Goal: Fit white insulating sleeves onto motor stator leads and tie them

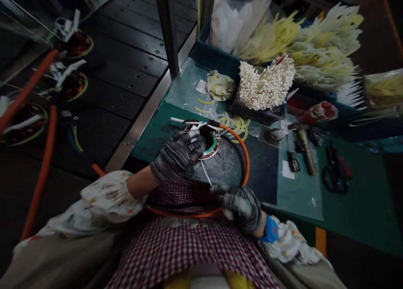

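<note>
A ring-shaped motor stator [211,153] with copper windings and a green edge rests on the bench in front of me. My left hand [178,154], in a dark grey fingerless-looking glove, grips its left side, fingers over the rim. From the stator's lower edge a thin white cable tie [206,173] runs down to my right hand [242,207], whose fingers are closed on its end. An orange cable [247,159] leaves the top of the stator, curves right and passes behind my right hand across my lap. White sleeves [179,120] stick out at the stator's top left.
Yellow curved strips [236,125] and a bundle of white-headed ties [266,81] lie beyond the stator. Blue bins [217,56] hold yellow and white strips. To the right are a hammer [306,152], a screwdriver [293,161] and scissors [334,169]. More stators [74,87] with orange cables stand left.
</note>
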`<state>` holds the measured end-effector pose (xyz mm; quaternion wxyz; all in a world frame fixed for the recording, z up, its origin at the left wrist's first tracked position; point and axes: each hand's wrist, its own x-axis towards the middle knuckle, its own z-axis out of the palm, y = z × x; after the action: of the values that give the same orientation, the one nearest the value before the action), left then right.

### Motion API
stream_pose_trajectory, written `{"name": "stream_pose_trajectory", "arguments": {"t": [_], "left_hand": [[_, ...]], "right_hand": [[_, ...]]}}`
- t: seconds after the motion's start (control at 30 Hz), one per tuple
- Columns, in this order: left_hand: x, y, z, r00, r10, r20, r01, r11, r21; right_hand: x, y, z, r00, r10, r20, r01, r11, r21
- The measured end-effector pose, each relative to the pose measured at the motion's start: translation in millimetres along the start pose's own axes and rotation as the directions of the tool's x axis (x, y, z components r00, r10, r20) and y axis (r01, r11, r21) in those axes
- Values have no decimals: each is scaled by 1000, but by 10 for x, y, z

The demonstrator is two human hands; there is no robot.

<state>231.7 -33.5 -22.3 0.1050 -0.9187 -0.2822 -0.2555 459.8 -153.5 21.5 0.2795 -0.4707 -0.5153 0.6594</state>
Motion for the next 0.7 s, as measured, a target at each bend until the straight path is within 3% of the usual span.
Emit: {"name": "stream_pose_trajectory", "arguments": {"t": [0.07,0.17,0.33,0.47,0.57,0.63,0.7], "left_hand": [[13,2,-40,1000,7,17,-7,1000,-14],[31,-23,-85,999,-4,50,7,998,-59],[16,-143,-37,997,-58,-53,39,952,-303],[-36,-206,62,994,-60,-91,24,933,-360],[-59,-206,95,994,-35,-100,-1,939,-344],[-62,-201,99,993,-13,-114,-27,939,-342],[-59,-196,95,993,-3,-114,-36,942,-333]], "right_hand": [[120,65,29,985,-146,-89,133,981,-141],[378,188,7,888,-394,-237,255,851,-460],[735,184,-167,764,-565,-311,198,665,-720],[898,84,-189,762,-583,-282,132,565,-815],[998,18,-181,773,-573,-273,246,667,-703],[1036,-27,-212,782,-528,-331,310,790,-530],[1041,-63,-266,820,-468,-331,342,863,-373]]}}
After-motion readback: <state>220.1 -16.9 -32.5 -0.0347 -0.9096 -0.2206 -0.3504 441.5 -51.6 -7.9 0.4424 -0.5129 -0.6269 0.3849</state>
